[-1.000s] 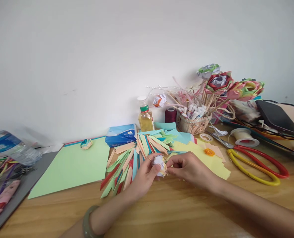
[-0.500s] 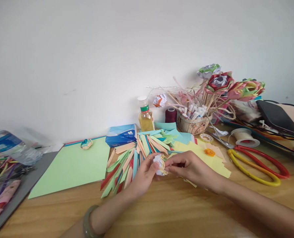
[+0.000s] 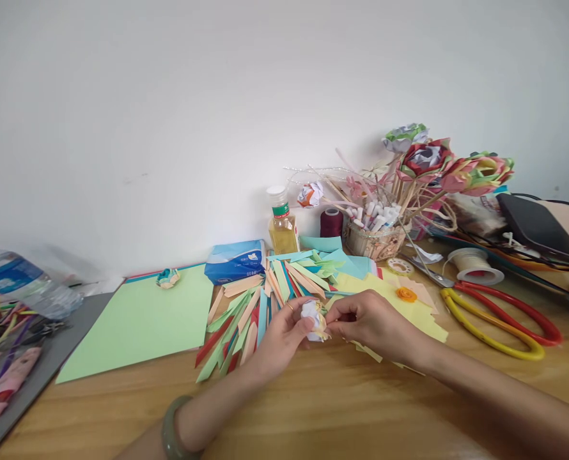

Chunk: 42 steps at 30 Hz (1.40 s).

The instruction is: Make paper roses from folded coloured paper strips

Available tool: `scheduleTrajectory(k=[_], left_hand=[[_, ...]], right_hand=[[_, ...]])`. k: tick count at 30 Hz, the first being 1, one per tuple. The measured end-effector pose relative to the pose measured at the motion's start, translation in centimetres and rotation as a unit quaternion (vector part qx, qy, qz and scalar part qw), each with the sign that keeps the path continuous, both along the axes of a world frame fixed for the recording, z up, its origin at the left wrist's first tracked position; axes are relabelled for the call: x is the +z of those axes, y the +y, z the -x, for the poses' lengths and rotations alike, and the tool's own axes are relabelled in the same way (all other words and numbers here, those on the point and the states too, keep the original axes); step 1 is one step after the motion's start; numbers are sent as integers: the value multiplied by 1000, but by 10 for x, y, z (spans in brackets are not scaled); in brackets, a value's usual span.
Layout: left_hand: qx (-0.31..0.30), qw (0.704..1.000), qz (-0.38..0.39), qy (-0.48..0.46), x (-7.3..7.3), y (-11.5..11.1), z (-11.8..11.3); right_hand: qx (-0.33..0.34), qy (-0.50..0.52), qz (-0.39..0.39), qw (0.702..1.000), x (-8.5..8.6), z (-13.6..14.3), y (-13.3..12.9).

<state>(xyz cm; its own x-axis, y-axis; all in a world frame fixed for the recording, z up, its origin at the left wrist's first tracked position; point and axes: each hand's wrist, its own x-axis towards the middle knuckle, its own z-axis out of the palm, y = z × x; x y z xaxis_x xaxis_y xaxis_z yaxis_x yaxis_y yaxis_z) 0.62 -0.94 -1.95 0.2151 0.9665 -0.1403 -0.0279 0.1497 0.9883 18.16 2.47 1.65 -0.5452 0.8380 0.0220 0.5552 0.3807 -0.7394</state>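
Between my hands is a small paper flower (image 3: 313,321), white outside with pale yellow inner petals. My left hand (image 3: 287,332) grips it from the left, thumb pressed on the white paper. My right hand (image 3: 368,322) pinches at its right edge with thumb and forefinger; whether it holds a petal there is too small to tell. Just beyond lie many folded paper strips (image 3: 246,319) in green, peach, red and blue. Yellow paper sheets (image 3: 423,319) are under and behind my right hand, with a small orange paper rose (image 3: 406,294) on them.
Scissors (image 3: 500,319) with red and yellow handles lie at right beside a thread spool (image 3: 475,266). A basket (image 3: 375,244) of markers, paper flowers (image 3: 426,160), a glue-like bottle (image 3: 283,230) and a tissue pack (image 3: 234,260) stand behind. Green paper (image 3: 140,326) and a water bottle (image 3: 25,281) are left.
The paper flower has shifted slightly right and turned a little in my left hand. My right hand's fingers stay at its right edge.
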Motion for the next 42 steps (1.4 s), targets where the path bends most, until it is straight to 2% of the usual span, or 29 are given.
scheduleTrajectory(k=[12,18,20,29,35,40,42], left_hand=[[15,1000,5,-26,1,2,0],[29,999,10,-38,1,2,1],[30,999,4,-38,1,2,1],[13,999,8,-35,1,2,0],[6,999,22,-28,5,1,-2],[8,999,22,-46,5,1,-2],[6,998,27,-55,5,1,-2]], right_hand=[[-10,-30,-27,999,1,1,-2],[77,-8,-58,995,3,-4,1],[87,-10,-72,994,4,-4,1],[7,-28,-90,996,-2,-1,0],[-3,-5,-54,999,-2,0,1],[48,39,23,998,2,-2,2],[56,39,24,997,4,-2,2]])
